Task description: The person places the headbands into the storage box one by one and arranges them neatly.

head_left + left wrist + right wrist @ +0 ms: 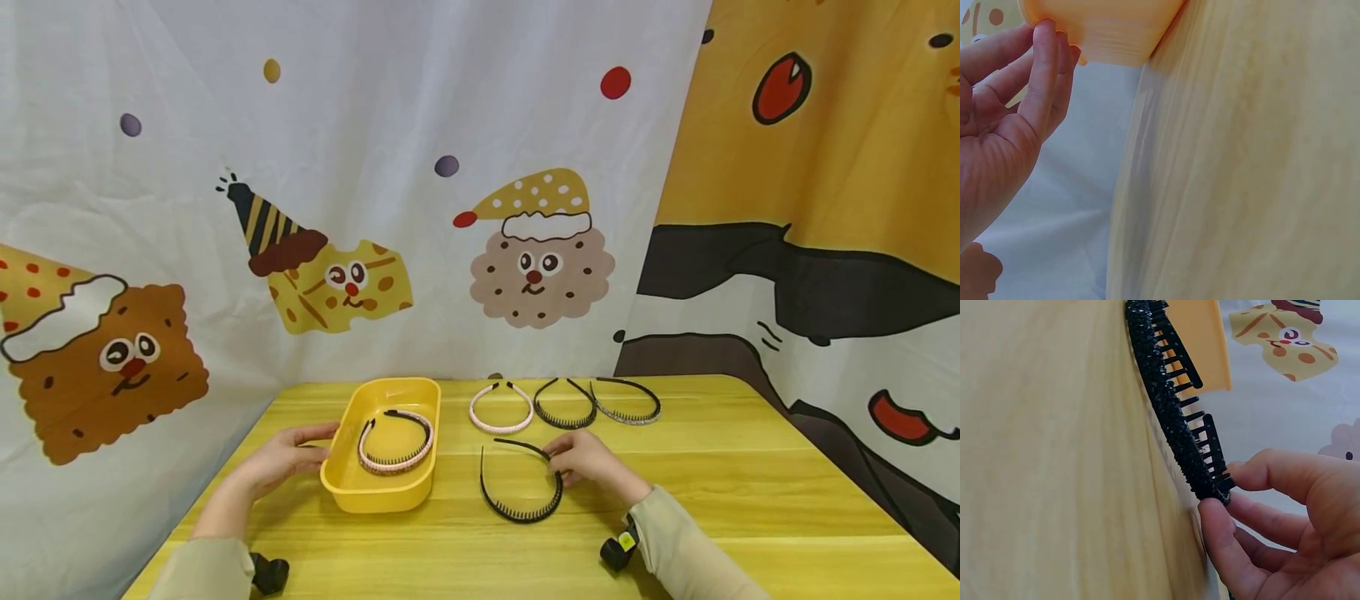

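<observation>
My right hand [588,462] pinches a black toothed headband [525,517] by its right side, above the table. In the right wrist view, the thumb and fingers grip the glittery dark band [1163,394] near its lower end in that view. My left hand [281,457] is at the left side of a yellow plastic basket [382,500], its fairly straight fingertips touching the outside just under the rim, as the left wrist view shows. Inside the basket lie a pink headband [390,468] and at least one dark toothed headband, partly overlapping.
Behind the held headband, a pink headband [501,429], a black toothed headband [566,422] and a black-and-silver headband [637,419] lie in a row on the wood-grain table [750,500]. A printed curtain [420,83] hangs beyond the table's far edge.
</observation>
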Available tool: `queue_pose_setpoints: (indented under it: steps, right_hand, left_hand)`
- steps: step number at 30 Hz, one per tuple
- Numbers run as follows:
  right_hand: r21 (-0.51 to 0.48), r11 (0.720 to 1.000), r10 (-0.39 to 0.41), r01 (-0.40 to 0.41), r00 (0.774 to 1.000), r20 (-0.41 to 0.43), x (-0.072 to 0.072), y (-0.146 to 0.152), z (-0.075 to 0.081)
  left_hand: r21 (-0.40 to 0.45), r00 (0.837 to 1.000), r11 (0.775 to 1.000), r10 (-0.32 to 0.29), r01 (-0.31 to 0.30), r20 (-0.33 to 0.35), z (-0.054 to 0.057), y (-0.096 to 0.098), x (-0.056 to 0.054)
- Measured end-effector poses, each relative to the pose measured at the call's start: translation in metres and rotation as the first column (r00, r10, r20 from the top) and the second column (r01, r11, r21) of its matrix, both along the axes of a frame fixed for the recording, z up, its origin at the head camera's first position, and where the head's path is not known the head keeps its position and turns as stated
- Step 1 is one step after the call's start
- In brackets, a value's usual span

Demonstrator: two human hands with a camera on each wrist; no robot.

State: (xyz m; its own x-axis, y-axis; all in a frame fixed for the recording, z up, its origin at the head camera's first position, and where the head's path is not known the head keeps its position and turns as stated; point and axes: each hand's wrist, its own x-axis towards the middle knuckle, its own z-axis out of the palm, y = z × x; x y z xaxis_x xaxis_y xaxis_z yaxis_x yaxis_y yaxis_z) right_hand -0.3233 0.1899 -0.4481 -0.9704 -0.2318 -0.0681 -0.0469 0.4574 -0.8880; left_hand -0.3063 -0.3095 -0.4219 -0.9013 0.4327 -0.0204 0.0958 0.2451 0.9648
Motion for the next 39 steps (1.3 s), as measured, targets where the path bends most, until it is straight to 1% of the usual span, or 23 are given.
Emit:
queue_pose_setpoints:
  steps: [8,13,19,26,29,35,39]
  right_hand:
    - [-0.032,0.999,-0.019,0.020,0.998,0.055,-0.005,0.007,0.002]
    - [-0.050,0.999,-0.004,0.007,0.998,0.070,-0.007,0.010,0.002]
    - [-0.085,0.996,0.024,-0.019,0.998,0.059,-0.007,0.012,0.003]
    - [-0.117,0.993,0.031,-0.027,0.999,0.035,-0.008,0.014,0.005]
    - [-0.121,0.992,0.039,-0.036,0.999,0.024,-0.008,0.015,0.009]
    - [-0.136,0.991,0.016,-0.013,1.000,0.020,-0.008,0.017,0.016]
    - [-0.156,0.988,0.010,-0.007,1.000,0.021,-0.011,0.019,0.022]
  left_hand:
    - [-0.002,1.000,1.000,0.003,-0.003,-0.010,0.000,-0.001,-0.001]
    - [-0.010,1.000,1.000,0.003,-0.003,-0.006,0.000,0.001,0.000]
    - [-0.019,1.000,1.000,0.007,-0.007,-0.017,0.000,0.001,0.000]
    - [-0.017,1.000,1.000,0.005,-0.005,-0.017,-0.001,0.000,-0.001]
    - [-0.013,1.000,1.000,0.003,-0.003,-0.013,0.000,0.000,-0.001]
    - [-0.001,1.000,1.000,0.001,-0.001,-0.007,-0.002,-0.001,-0.001]
    - [-0.003,1.000,1.000,-0.001,0.001,-0.008,-0.002,-0.001,-0.001]
